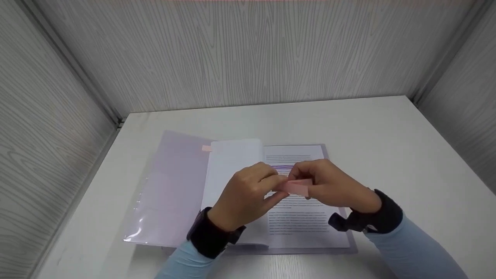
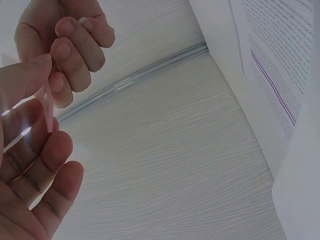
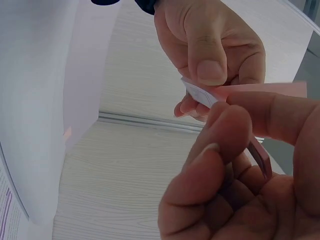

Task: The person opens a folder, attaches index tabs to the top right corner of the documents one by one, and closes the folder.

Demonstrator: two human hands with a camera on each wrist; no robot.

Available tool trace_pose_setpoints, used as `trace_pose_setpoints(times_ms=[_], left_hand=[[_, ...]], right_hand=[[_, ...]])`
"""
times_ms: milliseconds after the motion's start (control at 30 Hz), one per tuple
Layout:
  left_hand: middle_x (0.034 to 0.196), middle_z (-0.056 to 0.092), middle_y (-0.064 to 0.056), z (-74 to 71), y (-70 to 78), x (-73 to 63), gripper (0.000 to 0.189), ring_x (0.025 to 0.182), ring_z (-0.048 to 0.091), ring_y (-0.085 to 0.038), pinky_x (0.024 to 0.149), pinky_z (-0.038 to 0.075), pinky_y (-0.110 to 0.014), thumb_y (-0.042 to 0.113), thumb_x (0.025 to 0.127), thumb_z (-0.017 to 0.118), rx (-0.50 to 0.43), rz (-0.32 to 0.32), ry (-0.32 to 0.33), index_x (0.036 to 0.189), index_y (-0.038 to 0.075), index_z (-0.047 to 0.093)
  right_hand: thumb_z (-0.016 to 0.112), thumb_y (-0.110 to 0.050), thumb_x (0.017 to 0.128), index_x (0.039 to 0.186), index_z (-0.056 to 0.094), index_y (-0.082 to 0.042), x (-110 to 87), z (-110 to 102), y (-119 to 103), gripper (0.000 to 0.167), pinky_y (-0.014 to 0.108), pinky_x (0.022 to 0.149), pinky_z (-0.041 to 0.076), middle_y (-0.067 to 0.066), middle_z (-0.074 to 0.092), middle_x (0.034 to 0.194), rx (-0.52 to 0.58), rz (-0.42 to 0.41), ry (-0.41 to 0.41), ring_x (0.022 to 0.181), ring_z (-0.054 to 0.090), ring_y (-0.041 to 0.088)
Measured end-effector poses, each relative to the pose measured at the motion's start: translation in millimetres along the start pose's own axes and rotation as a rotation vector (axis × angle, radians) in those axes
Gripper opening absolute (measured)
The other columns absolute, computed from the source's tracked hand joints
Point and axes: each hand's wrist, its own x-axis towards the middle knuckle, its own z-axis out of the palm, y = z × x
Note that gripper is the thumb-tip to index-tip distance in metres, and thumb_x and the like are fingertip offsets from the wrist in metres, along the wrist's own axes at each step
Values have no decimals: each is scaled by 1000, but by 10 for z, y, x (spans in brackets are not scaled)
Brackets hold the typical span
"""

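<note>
Pink sticky notes (image 1: 296, 188), narrow strips, are stretched between both hands above an open document. My left hand (image 1: 252, 190) pinches their left end between thumb and fingers. My right hand (image 1: 333, 184) grips the other end, its fingertips close to the left ones. In the right wrist view a pink strip (image 3: 280, 90) sticks out past the fingers, beside a small pale printed piece (image 3: 200, 95) under the left thumb. Fingers hide how the layers join. Below lies the printed page (image 1: 298, 221), with purple highlighted lines near its top.
A translucent purple folder (image 1: 170, 186) lies open on the white table (image 1: 387, 155). One white sheet (image 1: 234, 162) is turned over to the left, with a pink tab (image 1: 206, 148) at its upper left edge. Wood-grain panels (image 1: 252, 54) stand behind and at both sides.
</note>
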Motion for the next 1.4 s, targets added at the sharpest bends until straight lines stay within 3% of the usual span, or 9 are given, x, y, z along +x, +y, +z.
trace_pose_setpoints(times_ms=[200,633,967,1100,1267,1400], left_hand=[[75,59,1,10,19,8,13,67,52,-10,55,44,-19,21,83,76,25,26,20,88,9,74],[75,60,-1,14,31,14,12,64,53,-12,55,45,-21,20,85,73,41,45,24,85,8,74],[76,63,-1,-21,43,28,12,67,57,-12,58,49,-21,19,85,74,44,49,27,87,8,75],[76,63,-1,-17,33,28,10,66,57,-12,57,48,-20,18,84,74,47,61,36,87,8,75],[76,64,-1,0,22,10,9,65,56,-12,55,46,-21,14,84,71,47,13,54,88,7,75],[75,65,-3,9,27,0,9,65,58,-14,57,50,-24,13,82,70,73,-55,93,83,6,76]], right_hand=[[64,-22,93,93,67,-10,7,18,10,13,23,46,41,0,64,77,-10,-17,-12,55,50,11],[64,-24,94,88,67,-11,20,43,35,15,22,47,40,7,62,72,-46,-12,6,55,49,10],[67,-30,91,87,67,-12,45,27,87,19,24,46,42,-2,58,69,-80,7,17,52,49,11],[65,-24,92,87,67,-12,47,21,84,13,25,48,44,-2,59,70,-89,13,18,54,50,11],[60,-9,93,89,67,-12,37,26,66,8,23,47,41,-1,57,68,-76,25,36,53,49,11],[64,-24,94,87,66,-12,44,52,41,14,23,46,40,-1,54,65,-67,12,70,53,48,12]])
